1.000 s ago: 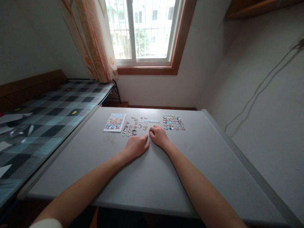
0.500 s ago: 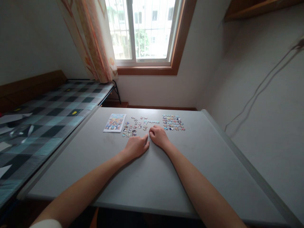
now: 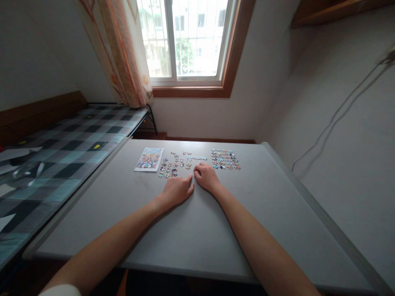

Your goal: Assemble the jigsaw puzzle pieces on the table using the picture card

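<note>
On your counter (image 3: 191, 238), left to right: one picture sheet (image 3: 149, 159), scattered puzzle pieces (image 3: 174, 170) too small to count, one L-shaped strip (image 3: 199, 158), one denser cluster (image 3: 226, 158). Your left hand (image 3: 178, 190) rests, thumb and forefinger slightly apart; your right hand (image 3: 206, 176) lies curled beside it, its grip hidden.

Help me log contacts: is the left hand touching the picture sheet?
Apart: the head view shows a strip of grey tabletop between the left hand and the picture sheet.
</note>
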Action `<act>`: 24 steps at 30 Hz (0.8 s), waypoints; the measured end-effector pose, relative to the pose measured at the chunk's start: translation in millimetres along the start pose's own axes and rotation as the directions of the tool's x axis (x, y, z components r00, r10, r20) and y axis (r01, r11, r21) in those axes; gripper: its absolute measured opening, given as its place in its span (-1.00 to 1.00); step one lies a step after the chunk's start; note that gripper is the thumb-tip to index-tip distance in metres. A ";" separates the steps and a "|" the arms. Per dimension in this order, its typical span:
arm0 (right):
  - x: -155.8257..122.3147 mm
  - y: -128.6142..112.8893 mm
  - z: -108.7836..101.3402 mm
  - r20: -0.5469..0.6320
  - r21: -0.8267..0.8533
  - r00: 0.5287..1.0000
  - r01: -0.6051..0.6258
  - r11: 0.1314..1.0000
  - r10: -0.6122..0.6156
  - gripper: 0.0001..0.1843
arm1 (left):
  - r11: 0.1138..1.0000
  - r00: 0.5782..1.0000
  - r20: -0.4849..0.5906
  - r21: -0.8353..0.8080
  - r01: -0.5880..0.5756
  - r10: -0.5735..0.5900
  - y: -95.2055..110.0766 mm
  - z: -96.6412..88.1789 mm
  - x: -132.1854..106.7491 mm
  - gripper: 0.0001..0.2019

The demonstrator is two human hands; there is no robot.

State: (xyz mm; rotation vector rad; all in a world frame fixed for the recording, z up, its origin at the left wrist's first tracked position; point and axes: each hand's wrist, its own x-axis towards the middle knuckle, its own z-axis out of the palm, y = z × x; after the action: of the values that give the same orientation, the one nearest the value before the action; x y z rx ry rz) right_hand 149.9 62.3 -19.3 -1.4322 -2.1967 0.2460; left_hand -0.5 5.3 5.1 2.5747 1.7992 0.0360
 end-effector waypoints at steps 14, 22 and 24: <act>-0.8 -0.9 -1.3 -0.003 0.003 1.000 0.003 1.000 -0.003 -0.79 | 1.000 1.000 0.005 -0.018 0.012 -0.012 0.4 0.3 0.0 -0.56; -0.5 -1.2 -1.8 -0.005 0.015 1.000 0.006 1.000 -0.006 -0.80 | 1.000 1.000 0.013 -0.009 0.016 -0.016 2.0 -4.0 -0.4 -0.56; -0.5 -1.4 -2.2 -0.003 0.015 1.000 0.004 1.000 -0.004 -0.79 | 1.000 1.000 0.012 -0.002 0.016 -0.016 2.4 -5.0 -0.4 -0.56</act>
State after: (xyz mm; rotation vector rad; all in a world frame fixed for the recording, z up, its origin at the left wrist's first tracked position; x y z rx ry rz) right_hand 150.1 61.0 -17.1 -1.4193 -2.1903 0.2580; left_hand 1.6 4.0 10.1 2.5533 1.8149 0.0225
